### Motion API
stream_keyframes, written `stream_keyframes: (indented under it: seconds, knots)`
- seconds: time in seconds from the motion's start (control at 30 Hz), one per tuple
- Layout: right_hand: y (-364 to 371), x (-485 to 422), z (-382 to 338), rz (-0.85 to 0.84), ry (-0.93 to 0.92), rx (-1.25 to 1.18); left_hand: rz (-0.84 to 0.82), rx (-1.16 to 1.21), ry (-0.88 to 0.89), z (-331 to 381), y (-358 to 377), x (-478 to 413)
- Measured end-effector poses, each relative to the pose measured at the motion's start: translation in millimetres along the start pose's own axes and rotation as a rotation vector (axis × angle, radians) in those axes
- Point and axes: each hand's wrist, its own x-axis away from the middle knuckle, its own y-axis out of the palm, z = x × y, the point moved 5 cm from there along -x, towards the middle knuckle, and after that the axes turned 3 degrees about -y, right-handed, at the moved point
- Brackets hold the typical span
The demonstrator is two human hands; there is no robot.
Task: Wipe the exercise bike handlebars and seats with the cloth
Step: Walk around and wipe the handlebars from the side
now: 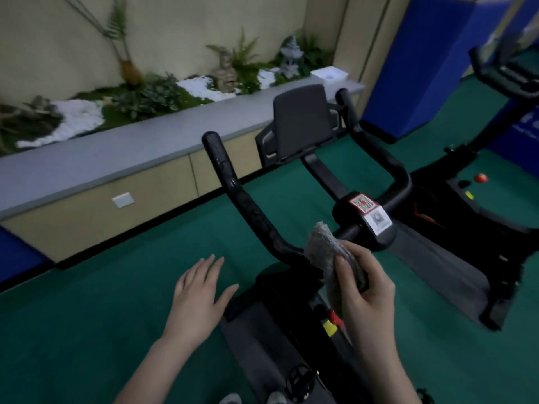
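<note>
A black exercise bike stands in front of me, its handlebars [242, 196] curving up to the left and right of a central clamp with stickers. My right hand [364, 290] grips a grey cloth [323, 246] wrapped over the near bar, just left of the clamp. My left hand [198, 295] hovers with fingers spread, flat and empty, to the left of the bar and not touching it. A dark screen holder [303, 123] rises beyond the bars. No seat is in view.
A second bike [501, 77] stands at the right on the green floor [87, 330]. A grey-topped low cabinet [116, 158] with plants and white pebbles runs along the back left. Blue wall padding [423, 62] lines the right. A pedal [300, 383] shows at the bottom.
</note>
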Motion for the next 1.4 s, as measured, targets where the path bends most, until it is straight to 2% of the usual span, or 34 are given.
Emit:
stream_keyframes:
  seconds: [0.3, 0.47, 0.67, 0.8, 0.93, 1.1, 1.23, 1.3, 1.4]
  knots:
    - [39.8, -52.9, 3.8, -0.214, -0.056, -0.077, 0.152, 0.051, -0.205, -11.1, -29.4, -8.7]
    - [79.6, -83.0, -7.6, -0.293, -0.146, -0.052, 0.214, 0.063, -0.179, -7.9, -52.7, -41.8]
    - [124.2, -116.6, -32.2, -0.286, -0.295, 0.009, 0.286, 0.157, -0.090, 4.9, -81.3, -83.2]
    - [161.9, -147.3, -53.5, -0.274, -0.395, 0.038, 0.324, 0.373, -0.038, 10.3, -99.9, -112.7]
    - [200.3, -180.3, -73.9, -0.330, -0.522, 0.117, 0.343, 0.701, -0.035, 12.7, -109.3, -136.7]
    - [249.2, -203.9, -75.3, -0.685, -0.532, 0.338, 0.331, 1.160, -0.122, 13.0, -113.2, -155.2]
    - [257.8, -218.8, -72.4, -0.872, -0.378, 0.385, 0.287, 1.358, -0.124, 15.8, -113.4, -158.0]
    - [254.0, -221.0, -66.6, -0.836, -0.258, 0.334, 0.272, 1.430, -0.119, 16.9, -114.5, -157.9]
    - [240.7, -212.5, -45.7, -0.623, -0.172, 0.343, 0.251, 1.474, -0.119, 14.9, -112.5, -157.9]
